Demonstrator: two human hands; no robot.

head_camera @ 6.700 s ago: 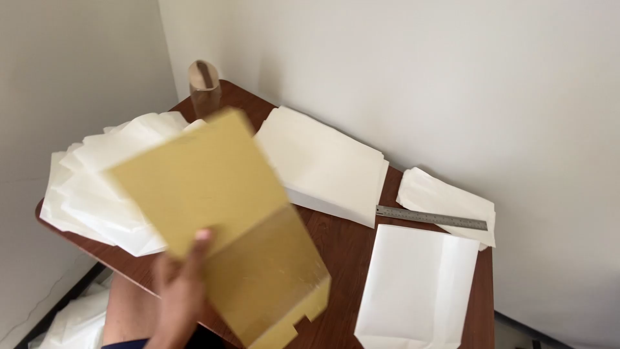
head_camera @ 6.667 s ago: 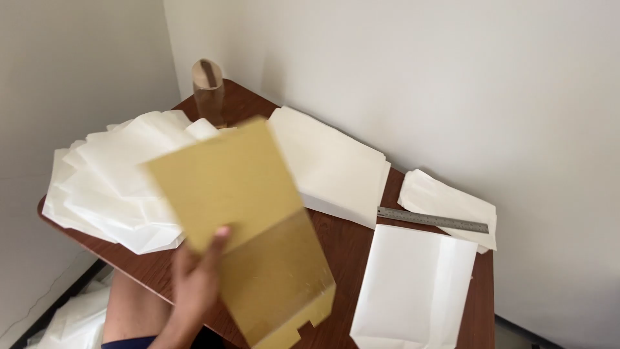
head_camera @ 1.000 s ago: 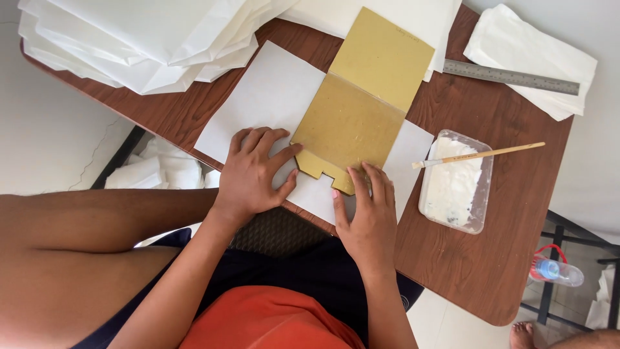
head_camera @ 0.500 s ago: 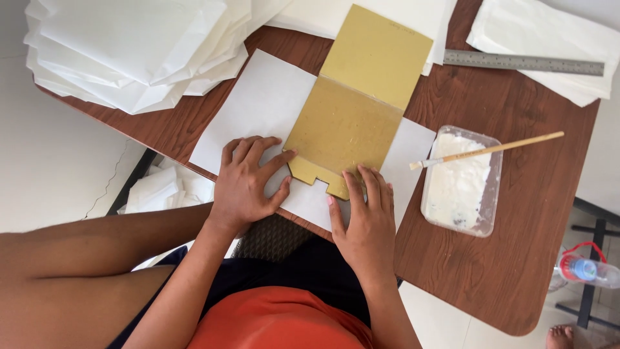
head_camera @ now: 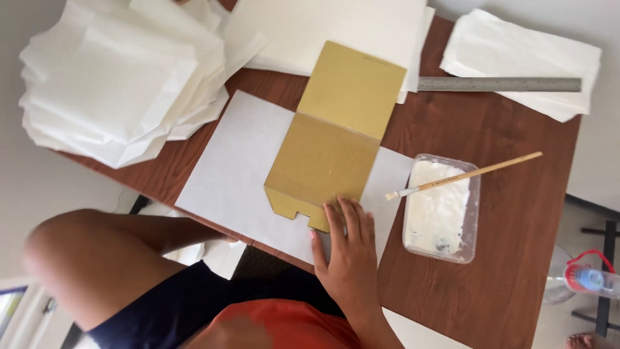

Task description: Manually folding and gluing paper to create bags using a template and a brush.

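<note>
Right hand point(head_camera: 349, 255): flat, fingers spread, gripping nothing, pressing near corner of gold card template point(head_camera: 336, 139) and white sheet point(head_camera: 239, 168) beneath it. Left hand: out of view. Just right of hand: clear tub of white paste point(head_camera: 442, 213), brush point(head_camera: 465, 176) resting across rim. Beyond, far right: steel ruler point(head_camera: 498, 84) on white papers. Far left: heap of folded white sheets point(head_camera: 116, 84). All on brown wooden table point(head_camera: 510, 258).

The right hand point(head_camera: 349, 255) lies flat, fingers spread, on the near edge of a folded golden-brown cardboard template point(head_camera: 336, 139) resting on a white paper sheet point(head_camera: 236, 174) on the dark wooden table point(head_camera: 516, 258), beside a clear plastic tub of white paste point(head_camera: 442, 207) bearing a wooden-handled brush point(head_camera: 465, 176).
</note>
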